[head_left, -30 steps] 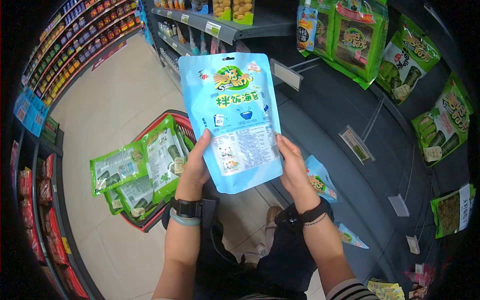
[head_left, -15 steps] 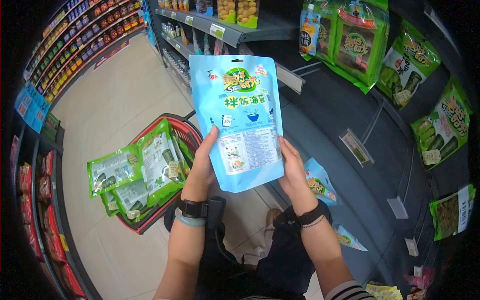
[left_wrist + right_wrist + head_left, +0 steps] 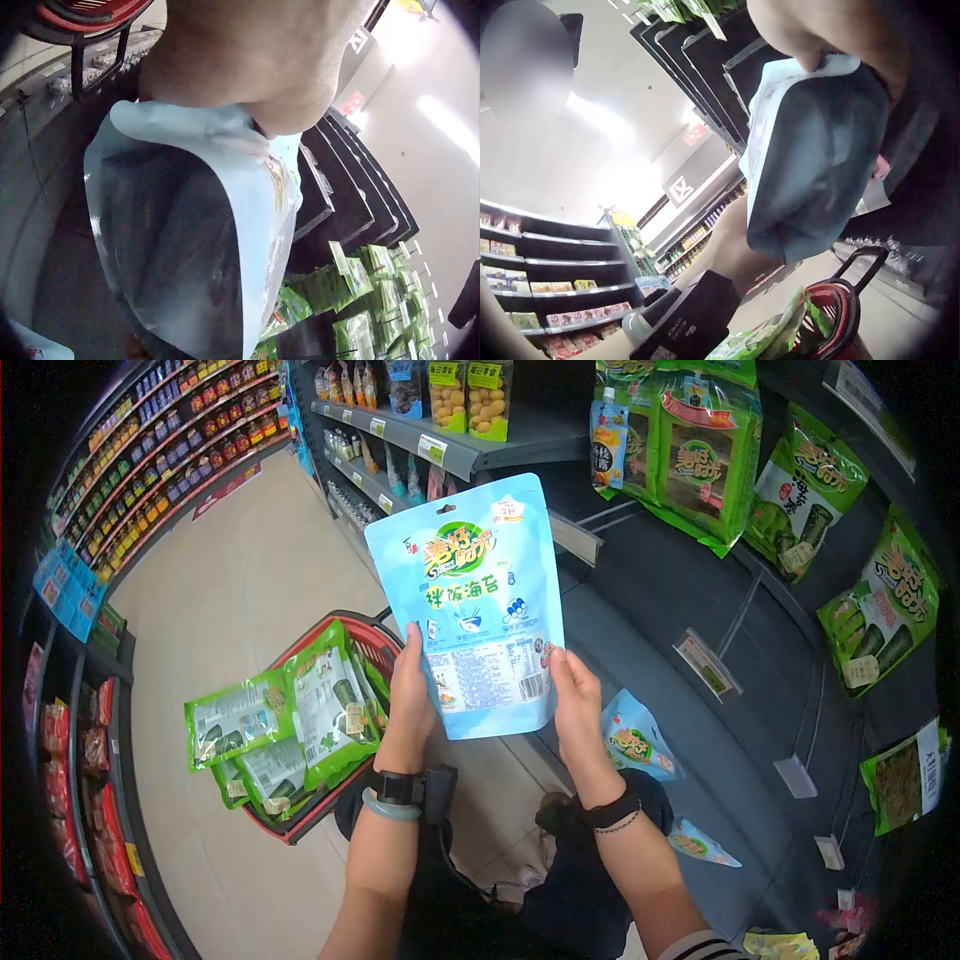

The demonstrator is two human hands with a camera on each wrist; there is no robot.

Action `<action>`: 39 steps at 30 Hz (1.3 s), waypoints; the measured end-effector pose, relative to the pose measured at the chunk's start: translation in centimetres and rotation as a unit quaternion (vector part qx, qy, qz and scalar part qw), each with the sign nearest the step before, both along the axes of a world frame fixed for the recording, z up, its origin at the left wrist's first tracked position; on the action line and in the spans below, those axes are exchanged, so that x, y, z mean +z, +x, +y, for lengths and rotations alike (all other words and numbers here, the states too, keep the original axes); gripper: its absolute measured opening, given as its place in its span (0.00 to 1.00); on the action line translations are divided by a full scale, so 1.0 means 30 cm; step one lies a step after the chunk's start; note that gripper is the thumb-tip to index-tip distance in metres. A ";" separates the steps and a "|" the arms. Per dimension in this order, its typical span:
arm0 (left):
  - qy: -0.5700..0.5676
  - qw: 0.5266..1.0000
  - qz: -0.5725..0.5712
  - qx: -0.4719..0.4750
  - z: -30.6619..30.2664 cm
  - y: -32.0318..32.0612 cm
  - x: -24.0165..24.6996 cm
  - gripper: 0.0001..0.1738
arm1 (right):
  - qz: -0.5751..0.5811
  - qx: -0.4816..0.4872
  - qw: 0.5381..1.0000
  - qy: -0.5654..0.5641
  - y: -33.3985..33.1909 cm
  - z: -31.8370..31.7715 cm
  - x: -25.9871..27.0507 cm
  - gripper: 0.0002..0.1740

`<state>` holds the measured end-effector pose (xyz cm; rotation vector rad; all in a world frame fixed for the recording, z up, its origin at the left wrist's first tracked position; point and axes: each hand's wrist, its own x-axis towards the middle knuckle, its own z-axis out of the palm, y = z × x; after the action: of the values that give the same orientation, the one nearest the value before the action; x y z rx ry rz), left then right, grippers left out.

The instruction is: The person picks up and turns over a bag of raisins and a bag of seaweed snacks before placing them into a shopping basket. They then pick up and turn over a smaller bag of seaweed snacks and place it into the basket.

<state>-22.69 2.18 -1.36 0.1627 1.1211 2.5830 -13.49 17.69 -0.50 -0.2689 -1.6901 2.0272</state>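
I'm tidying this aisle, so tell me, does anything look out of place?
Two loose blue pouches lie tilted on the dark lower shelf, and green packs spill over the rim of the red basket. The held pouch looks intact.

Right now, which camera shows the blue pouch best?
The head view: the blue pouch faces it whole, print readable, with the left hand and right hand gripping its lower edges. Both wrist views catch only part of its shadowed far side from close up, under each hand.
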 end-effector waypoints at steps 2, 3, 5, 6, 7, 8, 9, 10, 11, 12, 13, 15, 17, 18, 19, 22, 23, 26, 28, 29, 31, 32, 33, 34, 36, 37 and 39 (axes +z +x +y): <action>-0.001 1.000 0.003 0.008 0.006 0.002 0.002 0.30 | 0.002 -0.001 1.000 0.014 0.002 0.002 -0.001 0.19; -0.016 1.000 0.007 0.021 0.010 0.000 -0.002 0.30 | -0.001 -0.003 1.000 0.018 0.003 0.003 -0.003 0.18; -0.030 0.999 0.012 0.034 0.013 -0.002 -0.007 0.30 | -0.002 -0.005 1.000 0.022 0.002 0.006 -0.009 0.17; -0.041 0.998 0.018 0.041 0.013 -0.001 -0.009 0.30 | -0.005 -0.008 1.000 0.025 0.002 0.008 -0.013 0.17; -0.050 0.997 0.024 0.049 0.014 -0.001 -0.010 0.30 | -0.006 -0.011 0.999 0.029 0.001 0.010 -0.013 0.16; -0.049 0.997 0.026 0.049 0.015 -0.002 -0.010 0.30 | -0.005 -0.011 0.999 0.031 -0.001 0.007 -0.011 0.16; -0.045 0.997 0.027 0.049 0.015 -0.002 -0.010 0.30 | 0.001 -0.021 0.999 0.024 -0.004 0.002 -0.008 0.15; -0.043 0.997 0.029 0.050 0.015 -0.002 -0.013 0.30 | 0.007 -0.030 0.999 0.017 -0.005 -0.002 -0.007 0.14; -0.043 0.997 0.029 0.050 0.012 -0.005 -0.019 0.30 | 0.008 -0.030 0.999 0.017 -0.004 -0.004 -0.004 0.14; -0.049 0.997 0.035 0.053 0.007 -0.009 -0.025 0.30 | 0.016 -0.027 0.999 0.014 -0.001 -0.008 0.000 0.15; -0.055 0.996 0.041 0.057 0.001 -0.010 -0.029 0.30 | 0.024 -0.023 0.999 0.011 0.001 -0.013 0.003 0.17; -0.061 0.995 0.035 0.072 -0.004 -0.008 -0.029 0.29 | 0.020 -0.028 0.999 0.036 0.000 -0.016 0.004 0.19; -0.068 0.993 0.029 0.096 -0.017 -0.009 -0.031 0.29 | 0.017 -0.023 0.998 0.058 -0.008 -0.014 0.000 0.21; -0.069 0.992 0.039 0.099 -0.027 -0.016 -0.044 0.29 | 0.010 -0.021 0.996 0.082 -0.015 -0.010 -0.011 0.22; -0.071 0.991 0.049 0.101 -0.039 -0.023 -0.055 0.29 | 0.003 -0.019 0.994 0.106 -0.025 -0.009 -0.025 0.24; -0.056 0.992 0.030 0.106 -0.079 -0.016 -0.039 0.29 | 0.032 0.025 0.996 0.085 -0.052 -0.046 -0.038 0.26; -0.035 0.994 0.017 0.099 -0.095 -0.012 -0.030 0.29 | 0.048 0.042 0.996 0.061 -0.057 -0.063 -0.033 0.26; -0.027 0.992 -0.035 0.115 -0.175 -0.012 -0.018 0.27 | 0.041 0.090 0.993 0.062 -0.077 -0.114 -0.024 0.26; -0.021 0.990 -0.056 0.128 -0.248 -0.019 -0.023 0.24 | 0.042 0.106 0.990 0.080 -0.099 -0.152 -0.042 0.27; -0.024 0.990 -0.055 0.131 -0.291 -0.026 -0.031 0.24 | 0.042 0.119 0.987 0.100 -0.114 -0.176 -0.056 0.27; -0.071 0.979 -0.006 0.193 -0.374 -0.036 -0.041 0.23 | 0.064 0.160 0.982 0.071 -0.148 -0.234 -0.097 0.28; -0.076 0.969 -0.009 0.233 -0.412 -0.041 -0.050 0.25 | 0.067 0.174 0.981 0.054 -0.167 -0.264 -0.123 0.28; -0.080 0.969 -0.007 0.234 -0.445 -0.043 -0.052 0.25 | 0.071 0.186 0.979 0.036 -0.178 -0.298 -0.132 0.28; -0.124 0.949 -0.006 0.288 -0.475 -0.045 -0.051 0.26 | 0.054 0.225 0.972 -0.034 -0.187 -0.330 -0.141 0.29; -0.212 0.898 -0.018 0.385 -0.556 -0.078 -0.097 0.28 | 0.054 0.276 0.956 -0.078 -0.214 -0.385 -0.175 0.33; -0.216 0.898 -0.016 0.383 -0.583 -0.079 -0.122 0.28 | 0.060 0.295 0.949 -0.097 -0.237 -0.412 -0.214 0.34; -0.622 0.578 0.234 0.473 -0.623 -0.087 -0.151 0.27 | 0.025 0.344 0.936 -0.071 -0.264 -0.465 -0.295 0.34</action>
<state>-25.30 -16.51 -5.90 -0.1744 3.6631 1.4606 -21.41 3.73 -9.36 0.3882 -1.7626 2.6191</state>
